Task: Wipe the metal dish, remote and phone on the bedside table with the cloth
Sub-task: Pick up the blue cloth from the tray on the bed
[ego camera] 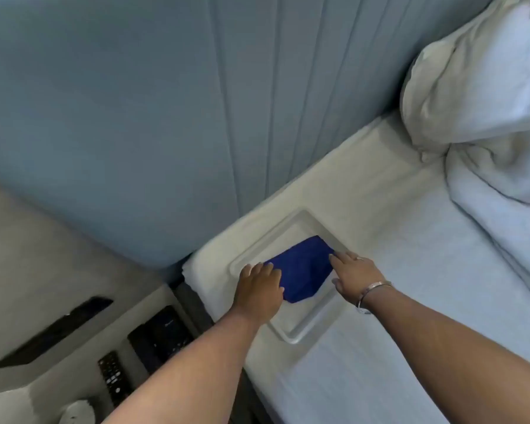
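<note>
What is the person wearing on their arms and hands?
Both arms are bare, with no sleeves showing and no gloves. The right hand has a thin ring on one finger and a shiny silver bangle around the wrist. The left hand shows nothing on it, no ring or watch.

Soft, even, cool daylight, faint shadows, slight overall blur, wide-angle bending at edges, lower-left corner perhaps motion-smeared.

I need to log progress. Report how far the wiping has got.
Nothing looks finished. In hand: both the left hand and right hand press the blue cloth into the metal dish on the bed. Left: the remote and phone, untouched on the bedside table.
</note>
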Available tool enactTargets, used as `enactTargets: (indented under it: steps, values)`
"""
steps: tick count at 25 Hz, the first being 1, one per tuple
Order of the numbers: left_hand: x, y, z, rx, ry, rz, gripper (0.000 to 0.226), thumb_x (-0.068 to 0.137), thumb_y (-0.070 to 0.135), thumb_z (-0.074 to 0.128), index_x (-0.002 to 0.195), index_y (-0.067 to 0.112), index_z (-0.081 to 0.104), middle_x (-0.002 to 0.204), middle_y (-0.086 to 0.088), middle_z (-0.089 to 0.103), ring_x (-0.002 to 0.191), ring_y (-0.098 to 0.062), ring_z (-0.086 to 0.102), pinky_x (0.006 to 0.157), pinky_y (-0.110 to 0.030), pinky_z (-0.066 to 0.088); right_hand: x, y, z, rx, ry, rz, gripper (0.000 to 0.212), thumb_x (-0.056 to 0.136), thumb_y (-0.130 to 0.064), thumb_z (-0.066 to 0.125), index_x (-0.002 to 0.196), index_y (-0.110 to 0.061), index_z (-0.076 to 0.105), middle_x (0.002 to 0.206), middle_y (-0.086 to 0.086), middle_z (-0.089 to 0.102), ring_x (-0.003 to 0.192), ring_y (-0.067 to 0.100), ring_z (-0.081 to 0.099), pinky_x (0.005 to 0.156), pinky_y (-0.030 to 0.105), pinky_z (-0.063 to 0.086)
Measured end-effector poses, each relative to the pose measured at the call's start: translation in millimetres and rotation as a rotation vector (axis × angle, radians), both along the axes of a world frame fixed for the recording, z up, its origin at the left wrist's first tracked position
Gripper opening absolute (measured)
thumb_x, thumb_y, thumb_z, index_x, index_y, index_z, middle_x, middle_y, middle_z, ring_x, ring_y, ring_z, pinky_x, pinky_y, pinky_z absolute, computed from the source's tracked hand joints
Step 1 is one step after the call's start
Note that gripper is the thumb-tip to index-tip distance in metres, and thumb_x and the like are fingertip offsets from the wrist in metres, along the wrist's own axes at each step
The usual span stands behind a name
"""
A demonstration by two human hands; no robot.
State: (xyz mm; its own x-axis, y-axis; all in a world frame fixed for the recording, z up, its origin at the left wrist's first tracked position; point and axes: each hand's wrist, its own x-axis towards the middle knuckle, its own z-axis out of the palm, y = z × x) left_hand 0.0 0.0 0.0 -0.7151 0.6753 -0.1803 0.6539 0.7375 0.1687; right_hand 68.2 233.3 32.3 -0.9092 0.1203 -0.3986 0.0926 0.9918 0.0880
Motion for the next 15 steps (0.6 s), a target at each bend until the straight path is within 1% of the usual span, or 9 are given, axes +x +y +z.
enactTargets:
  steps: [2, 5, 6, 7, 8, 10, 12, 13, 15]
  values:
    - [-14, 33, -30, 0.005, -0.065, 0.028, 0.036, 0.097, 0.039, 0.050, 0.127, 0.019, 0.050, 0.129, -0.001, 0.057, 0.118, -0.022, 0.052, 0.099, -0.038, 0.040, -27, 14, -35, -0.066, -0.053, 0.045, 0.052, 0.092, -0.022, 0.044, 0.142, -0.012, 0.032, 0.152, 0.007, 0.032, 0.130, 0.029, 0.038, 0.096, 0.039, 0.042]
    - [-41, 64, -67, -0.104, -0.178, 0.217, 0.051, 0.088, 0.049, 0.065, 0.124, 0.017, 0.049, 0.124, -0.004, 0.056, 0.114, -0.026, 0.054, 0.088, -0.040, 0.045, -79, 24, -85, -0.093, -0.143, 0.081, 0.071, 0.090, -0.016, 0.052, 0.149, -0.015, 0.014, 0.159, 0.004, 0.011, 0.143, 0.028, 0.016, 0.108, 0.040, 0.031]
    - [-47, 68, -77, -0.131, -0.207, 0.266, 0.054, 0.084, 0.052, 0.069, 0.120, 0.017, 0.051, 0.120, -0.005, 0.056, 0.111, -0.026, 0.055, 0.085, -0.039, 0.046, -92, 26, -100, -0.100, -0.183, 0.102, 0.077, 0.087, -0.016, 0.056, 0.149, -0.015, 0.011, 0.159, 0.006, 0.011, 0.143, 0.028, 0.014, 0.110, 0.041, 0.028]
    - [-52, 68, -84, -0.145, -0.233, 0.302, 0.054, 0.081, 0.053, 0.072, 0.115, 0.017, 0.052, 0.117, -0.004, 0.057, 0.109, -0.026, 0.055, 0.081, -0.038, 0.047, -102, 25, -107, -0.092, -0.211, 0.129, 0.080, 0.084, -0.019, 0.061, 0.149, -0.015, 0.014, 0.156, 0.009, 0.019, 0.141, 0.031, 0.019, 0.109, 0.042, 0.030]
    - [-55, 66, -87, -0.132, -0.269, 0.324, 0.052, 0.079, 0.053, 0.074, 0.110, 0.017, 0.053, 0.113, -0.004, 0.059, 0.107, -0.026, 0.056, 0.079, -0.038, 0.048, -109, 24, -108, -0.060, -0.227, 0.146, 0.079, 0.080, -0.023, 0.066, 0.145, -0.013, 0.023, 0.149, 0.013, 0.033, 0.135, 0.033, 0.031, 0.104, 0.042, 0.036]
    - [-58, 57, -87, -0.088, -0.417, 0.314, 0.035, 0.082, 0.045, 0.073, 0.099, 0.019, 0.055, 0.104, -0.001, 0.063, 0.099, -0.025, 0.061, 0.076, -0.036, 0.052, -116, 23, -103, 0.015, -0.221, 0.154, 0.060, 0.073, -0.030, 0.071, 0.125, -0.013, 0.050, 0.123, 0.012, 0.057, 0.111, 0.031, 0.054, 0.086, 0.038, 0.047]
    - [-61, 41, -73, 0.055, -0.636, 0.276, 0.019, 0.082, 0.033, 0.071, 0.085, 0.024, 0.055, 0.088, 0.005, 0.066, 0.084, -0.020, 0.064, 0.070, -0.035, 0.056, -111, 23, -86, -0.030, -0.257, 0.077, 0.039, 0.069, -0.039, 0.070, 0.100, -0.016, 0.064, 0.099, 0.007, 0.066, 0.088, 0.026, 0.062, 0.070, 0.032, 0.051]
    - [-64, 28, -61, 0.181, -0.767, 0.271, 0.014, 0.079, 0.029, 0.071, 0.081, 0.026, 0.057, 0.082, 0.008, 0.066, 0.079, -0.017, 0.065, 0.069, -0.034, 0.057, -104, 23, -72, -0.150, -0.287, -0.016, 0.034, 0.066, -0.043, 0.070, 0.088, -0.017, 0.067, 0.088, 0.004, 0.068, 0.078, 0.023, 0.063, 0.063, 0.030, 0.051]
    - [-70, -8, -28, 0.507, -1.016, 0.349, 0.011, 0.074, 0.026, 0.074, 0.081, 0.029, 0.066, 0.078, 0.012, 0.070, 0.076, -0.010, 0.067, 0.069, -0.028, 0.057, -85, 22, -37, -0.495, -0.278, -0.269, 0.030, 0.060, -0.043, 0.072, 0.073, -0.016, 0.066, 0.072, 0.001, 0.067, 0.066, 0.019, 0.062, 0.057, 0.028, 0.050]
